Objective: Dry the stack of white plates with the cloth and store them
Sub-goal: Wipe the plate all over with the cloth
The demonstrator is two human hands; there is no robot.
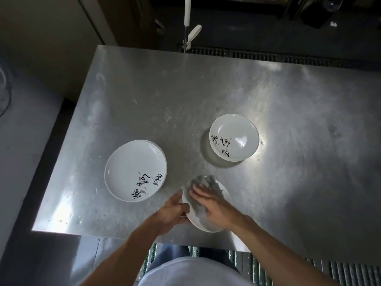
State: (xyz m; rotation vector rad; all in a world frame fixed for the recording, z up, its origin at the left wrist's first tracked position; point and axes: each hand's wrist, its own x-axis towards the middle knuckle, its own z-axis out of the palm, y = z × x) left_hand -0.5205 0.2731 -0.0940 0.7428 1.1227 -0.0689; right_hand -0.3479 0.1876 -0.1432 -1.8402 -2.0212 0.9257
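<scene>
While the left hand [175, 211] curls round the near-left rim of a white plate [226, 195] at the front edge of the steel table [185, 89], the right hand [212, 205] lies flat, fingers spread, pressing a grey cloth [207, 182] onto the plate's face. A stack of white plates [234, 137] with black lettering stands further back to the right. Another lettered plate [135, 170] sits to the left, apart from both.

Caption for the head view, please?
Left hand grips a white plate while the right hand presses a grey cloth onto it; two plate stacks sit on the steel table.
</scene>
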